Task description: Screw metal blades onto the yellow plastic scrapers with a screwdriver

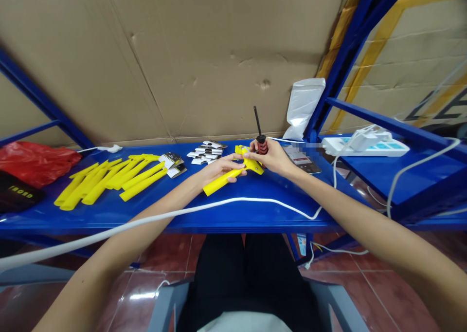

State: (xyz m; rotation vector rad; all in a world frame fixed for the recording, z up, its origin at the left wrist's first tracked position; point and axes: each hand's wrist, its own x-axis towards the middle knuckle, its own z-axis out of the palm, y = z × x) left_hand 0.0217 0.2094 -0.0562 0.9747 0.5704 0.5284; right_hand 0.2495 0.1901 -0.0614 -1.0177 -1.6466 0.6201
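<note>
My left hand (214,170) is closed around a yellow plastic tool (219,184) with a tube-like handle and a wider head. The handle points toward me and to the left; a small round metal spot, perhaps a screw, shows on the head. My right hand (276,156) grips a screwdriver (261,146) by its red and black handle, its dark shaft pointing up and away from the tool. Fingers of that hand also touch the yellow head and partly hide it. To the left lie several similar yellow tools (98,183), some with printed cards (172,164).
More black-and-white cards (206,152) lie behind my left hand on the blue table (197,212). A phone (302,159), a white pouch (303,105) and a power strip (383,149) are at right. A red bag (40,161) sits far left. A white cable (233,201) crosses in front.
</note>
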